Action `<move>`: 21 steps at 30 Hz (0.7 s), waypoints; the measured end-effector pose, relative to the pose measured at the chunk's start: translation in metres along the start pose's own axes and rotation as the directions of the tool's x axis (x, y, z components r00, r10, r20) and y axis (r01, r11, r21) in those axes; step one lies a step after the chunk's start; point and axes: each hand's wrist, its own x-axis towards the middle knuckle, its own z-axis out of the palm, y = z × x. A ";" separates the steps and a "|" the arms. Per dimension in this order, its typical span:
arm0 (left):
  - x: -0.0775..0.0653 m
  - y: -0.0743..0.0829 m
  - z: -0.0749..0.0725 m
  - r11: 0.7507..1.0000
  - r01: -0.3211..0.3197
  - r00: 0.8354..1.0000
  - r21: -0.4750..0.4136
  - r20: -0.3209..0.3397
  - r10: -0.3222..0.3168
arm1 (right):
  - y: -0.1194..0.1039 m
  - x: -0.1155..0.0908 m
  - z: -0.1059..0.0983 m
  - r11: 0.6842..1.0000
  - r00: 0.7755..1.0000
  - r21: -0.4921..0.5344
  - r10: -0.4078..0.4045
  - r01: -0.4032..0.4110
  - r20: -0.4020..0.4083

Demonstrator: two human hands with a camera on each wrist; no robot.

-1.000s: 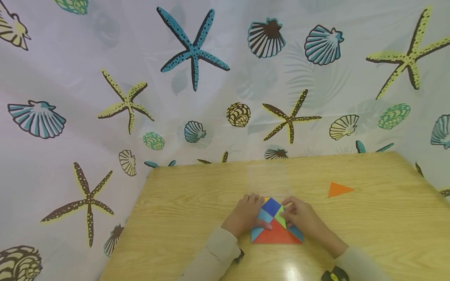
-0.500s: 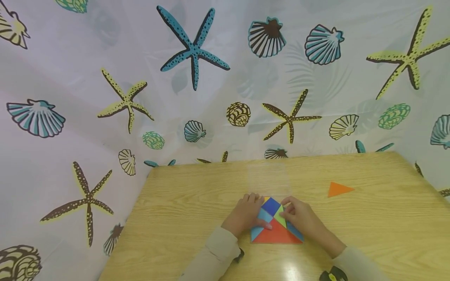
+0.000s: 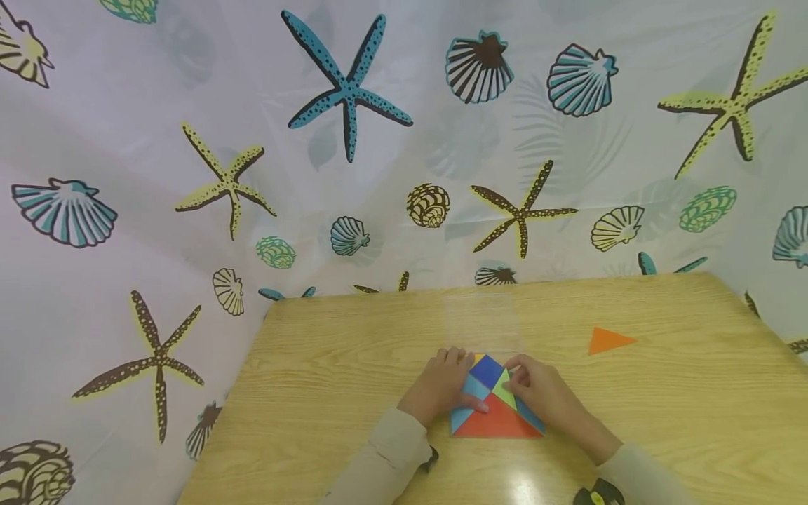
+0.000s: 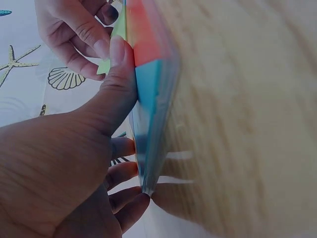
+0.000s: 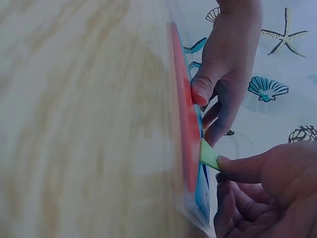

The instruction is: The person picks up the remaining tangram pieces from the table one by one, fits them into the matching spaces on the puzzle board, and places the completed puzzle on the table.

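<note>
A tangram set with red, light blue, dark blue and yellow pieces lies in a clear tray [image 3: 499, 437] on the table. My left hand [image 3: 438, 386] rests over its left side, thumb across the large red triangle [image 3: 495, 423] and fingers reaching the tray's edge. Between thumb and fingers, my right hand [image 3: 539, 389] pinches a light green triangle [image 5: 209, 156]. In the right wrist view this piece stands tilted up, one edge down at the other pieces. Beside the left hand is a light blue piece [image 4: 148, 82]; the dark blue square [image 3: 486, 372] sits at the back.
An orange triangle [image 3: 610, 340] lies apart on the table [image 3: 353, 365], to the right behind the tray. Directly behind the tray is a clear, see-through sheet [image 3: 482, 315]. A curtain [image 3: 391, 140] printed with starfish and shells surrounds the table's back and sides.
The right hand has shifted very slightly, and the light green triangle's tilt has changed a little in its pinch. My left hand has stayed in place.
</note>
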 end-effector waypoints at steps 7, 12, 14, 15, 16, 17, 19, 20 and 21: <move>0.001 0.000 0.002 1.000 0.005 1.000 0.006 0.009 -0.005 | 0.002 0.001 0.001 1.000 1.000 -0.003 -0.007 0.007 -0.007; 0.000 0.000 0.001 1.000 0.003 1.000 0.009 0.004 -0.003 | 0.004 0.001 0.002 1.000 1.000 -0.009 -0.014 0.014 0.009; -0.001 0.000 0.001 1.000 -0.005 1.000 0.017 -0.006 0.005 | 0.004 0.001 0.002 1.000 1.000 -0.014 -0.019 0.019 0.009; -0.001 0.000 0.001 1.000 -0.009 1.000 0.023 -0.012 0.009 | 0.004 0.001 0.002 1.000 1.000 -0.015 -0.021 0.021 0.008; -0.002 0.000 0.000 1.000 -0.014 1.000 0.028 -0.019 0.014 | 0.004 0.000 0.002 1.000 1.000 -0.018 -0.025 0.025 0.007; -0.002 0.000 0.000 0.999 -0.018 1.000 0.030 -0.024 0.018 | 0.004 0.000 0.002 0.999 1.000 -0.023 -0.030 0.030 0.007; -0.003 0.000 -0.001 0.999 -0.024 0.999 0.033 -0.030 0.025 | 0.005 0.000 0.002 0.999 0.999 -0.034 -0.040 0.040 0.007; -0.003 0.000 -0.001 0.999 -0.025 0.999 0.029 -0.031 0.025 | 0.005 -0.001 0.002 0.998 0.999 -0.039 -0.045 0.046 0.007; -0.003 0.000 -0.001 0.999 -0.024 0.999 0.023 -0.030 0.025 | 0.006 -0.001 0.002 0.998 0.999 -0.043 -0.052 0.053 0.009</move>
